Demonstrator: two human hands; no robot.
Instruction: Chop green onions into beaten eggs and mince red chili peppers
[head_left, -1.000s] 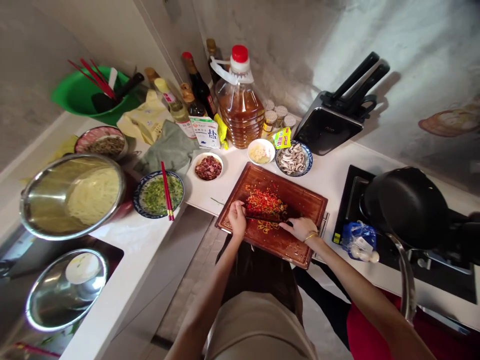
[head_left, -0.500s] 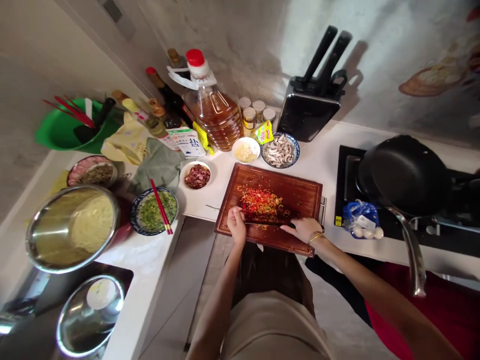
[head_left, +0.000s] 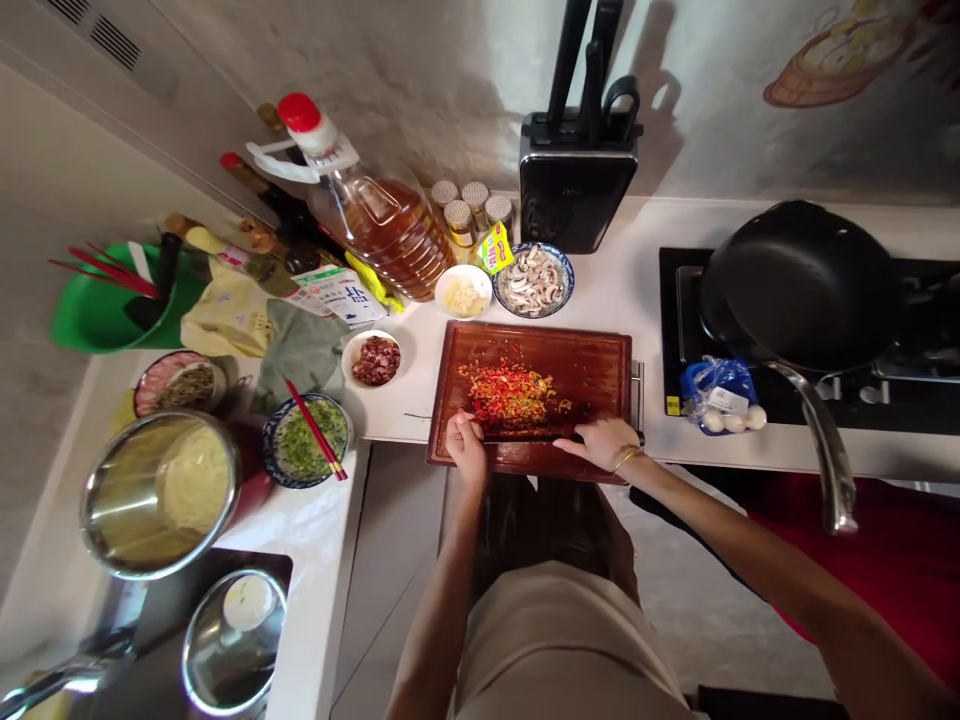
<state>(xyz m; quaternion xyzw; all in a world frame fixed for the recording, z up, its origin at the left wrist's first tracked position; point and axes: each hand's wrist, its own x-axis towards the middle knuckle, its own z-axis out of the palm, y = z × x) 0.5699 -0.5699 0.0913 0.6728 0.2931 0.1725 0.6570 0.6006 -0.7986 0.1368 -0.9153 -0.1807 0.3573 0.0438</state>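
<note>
A wooden cutting board (head_left: 592, 365) lies at the counter's front edge with a heap of chopped red and yellow peppers (head_left: 508, 392) on it. A knife (head_left: 529, 432) lies flat along the near side of the heap. My right hand (head_left: 604, 443) grips its handle end. My left hand (head_left: 466, 447) presses on the blade's other end at the board's front left corner.
Behind the board stand a bowl of sliced mushrooms (head_left: 533, 281), a small bowl of garlic (head_left: 463, 293), an oil jug (head_left: 375, 215) and a knife block (head_left: 577, 185). Left: meat bowl (head_left: 375, 359), greens with red chopsticks (head_left: 307, 437), noodle bowl (head_left: 161, 490). Right: black pan (head_left: 799, 285) on stove.
The view has swung round, so the board now lies square to me. Both hands stay on the knife beside the pepper heap, which looks drawn slightly closer together.
</note>
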